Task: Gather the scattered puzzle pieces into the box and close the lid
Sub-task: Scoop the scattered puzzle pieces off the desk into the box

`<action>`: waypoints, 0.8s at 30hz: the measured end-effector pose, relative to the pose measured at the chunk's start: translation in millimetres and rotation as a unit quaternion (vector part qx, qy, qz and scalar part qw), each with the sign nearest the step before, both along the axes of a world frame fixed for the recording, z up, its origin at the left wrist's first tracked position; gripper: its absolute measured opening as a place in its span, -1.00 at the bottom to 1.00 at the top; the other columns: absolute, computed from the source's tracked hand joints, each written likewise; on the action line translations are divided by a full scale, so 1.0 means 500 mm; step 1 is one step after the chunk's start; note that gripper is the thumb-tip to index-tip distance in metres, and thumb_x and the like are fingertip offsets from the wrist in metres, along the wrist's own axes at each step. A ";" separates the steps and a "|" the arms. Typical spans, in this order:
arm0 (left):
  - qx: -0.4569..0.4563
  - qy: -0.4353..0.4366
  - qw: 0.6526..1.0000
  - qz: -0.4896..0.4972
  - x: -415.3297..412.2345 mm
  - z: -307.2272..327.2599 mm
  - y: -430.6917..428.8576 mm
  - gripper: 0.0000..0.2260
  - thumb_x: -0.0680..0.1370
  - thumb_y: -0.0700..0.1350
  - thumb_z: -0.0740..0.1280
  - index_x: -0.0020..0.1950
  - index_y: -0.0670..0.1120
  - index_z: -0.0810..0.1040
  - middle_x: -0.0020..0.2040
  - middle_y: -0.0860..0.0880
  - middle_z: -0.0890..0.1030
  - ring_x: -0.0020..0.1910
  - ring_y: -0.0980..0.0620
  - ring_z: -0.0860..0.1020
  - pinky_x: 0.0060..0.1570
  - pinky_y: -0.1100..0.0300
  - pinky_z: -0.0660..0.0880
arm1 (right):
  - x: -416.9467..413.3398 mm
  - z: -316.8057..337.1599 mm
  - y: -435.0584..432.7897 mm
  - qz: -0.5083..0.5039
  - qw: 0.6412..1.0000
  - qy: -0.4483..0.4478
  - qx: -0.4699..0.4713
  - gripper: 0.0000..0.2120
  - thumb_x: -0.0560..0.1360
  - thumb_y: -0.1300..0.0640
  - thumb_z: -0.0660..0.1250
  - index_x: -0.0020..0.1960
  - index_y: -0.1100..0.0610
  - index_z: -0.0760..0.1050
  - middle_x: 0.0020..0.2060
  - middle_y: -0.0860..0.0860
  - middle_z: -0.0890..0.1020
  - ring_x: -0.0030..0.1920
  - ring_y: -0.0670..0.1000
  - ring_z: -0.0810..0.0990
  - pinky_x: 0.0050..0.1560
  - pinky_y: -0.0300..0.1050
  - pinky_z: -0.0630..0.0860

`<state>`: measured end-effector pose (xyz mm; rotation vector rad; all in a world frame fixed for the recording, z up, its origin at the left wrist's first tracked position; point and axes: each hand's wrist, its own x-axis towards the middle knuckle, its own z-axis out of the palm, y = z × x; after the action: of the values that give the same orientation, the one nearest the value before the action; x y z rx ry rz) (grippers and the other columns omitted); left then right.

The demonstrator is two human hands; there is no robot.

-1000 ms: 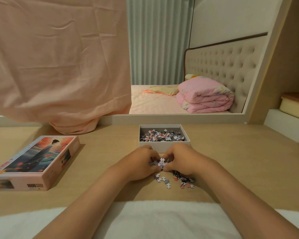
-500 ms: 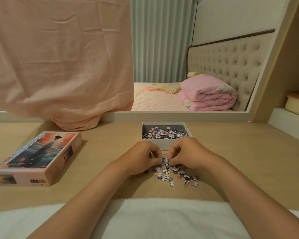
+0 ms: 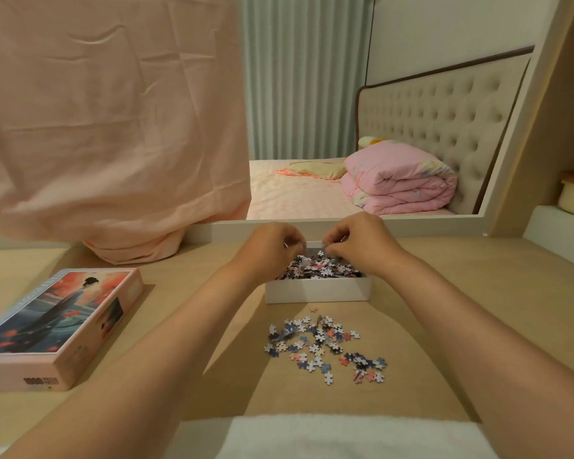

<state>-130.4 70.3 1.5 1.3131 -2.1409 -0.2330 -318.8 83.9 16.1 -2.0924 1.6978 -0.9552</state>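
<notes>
A home bedroom: bed (image 3: 299, 197) with tufted headboard (image 3: 444, 111), folded pink quilt (image 3: 401, 180), curtain (image 3: 302, 77)

The left hand (image 3: 267, 248) and the right hand (image 3: 362, 241) are covering the far wall of the white cardboard box (image 3: 317, 291), their curled fingers (image 3: 337, 238) hiding whether they are pinching anything. Left of that box, the pink picture-printed lid (image 3: 57, 323) is running off the picture's edge.

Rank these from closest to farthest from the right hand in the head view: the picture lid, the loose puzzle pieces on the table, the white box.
1. White box, directly under the right hand.
2. Loose puzzle pieces, on the table, nearer the person.
3. Picture lid, far off to the left.
</notes>
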 end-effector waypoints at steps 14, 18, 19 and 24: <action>-0.046 -0.135 0.988 -0.062 0.036 -0.067 0.022 -0.60 0.59 0.08 0.12 0.35 0.04 0.53 0.31 0.07 0.52 0.28 0.08 0.44 0.30 0.12 0.35 | -0.016 -0.052 0.019 0.146 0.970 0.189 0.046 -0.66 0.61 0.01 0.17 0.34 -0.17 0.52 0.23 -0.12 0.62 0.11 -0.08 0.57 0.16 -0.07 0.49; -0.031 -0.221 0.973 -0.051 0.048 -0.091 0.024 -0.50 0.61 0.18 0.05 0.55 0.10 0.23 0.55 0.10 0.24 0.49 0.10 0.22 0.45 0.15 0.11 | -0.010 -0.064 0.026 0.123 0.948 0.284 0.073 -0.53 0.63 -0.19 0.08 0.52 -0.16 0.26 0.52 -0.17 0.28 0.48 -0.03 0.29 0.45 -0.05 0.26; -0.034 -0.211 0.976 -0.049 0.049 -0.095 0.024 -0.50 0.62 0.17 0.07 0.56 0.11 0.20 0.56 0.10 0.19 0.50 0.09 0.19 0.46 0.15 0.09 | -0.008 -0.065 0.025 0.116 0.944 0.302 0.069 -0.50 0.63 -0.21 0.05 0.54 -0.14 0.22 0.54 -0.16 0.22 0.51 -0.03 0.24 0.47 -0.05 0.20; -0.092 -0.195 0.975 -0.060 0.049 -0.096 0.030 -0.55 0.60 0.13 0.15 0.50 0.10 0.33 0.45 0.08 0.39 0.40 0.09 0.34 0.39 0.15 0.18 | -0.003 -0.077 0.023 0.140 0.937 0.316 0.056 -0.45 0.64 -0.22 -0.01 0.59 -0.12 0.07 0.58 -0.13 0.08 0.57 -0.08 0.07 0.56 0.02 0.00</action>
<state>-106.1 85.5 -46.4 1.1969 -2.5019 0.1893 -320.3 95.6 -22.2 -2.6383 1.5766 -0.0865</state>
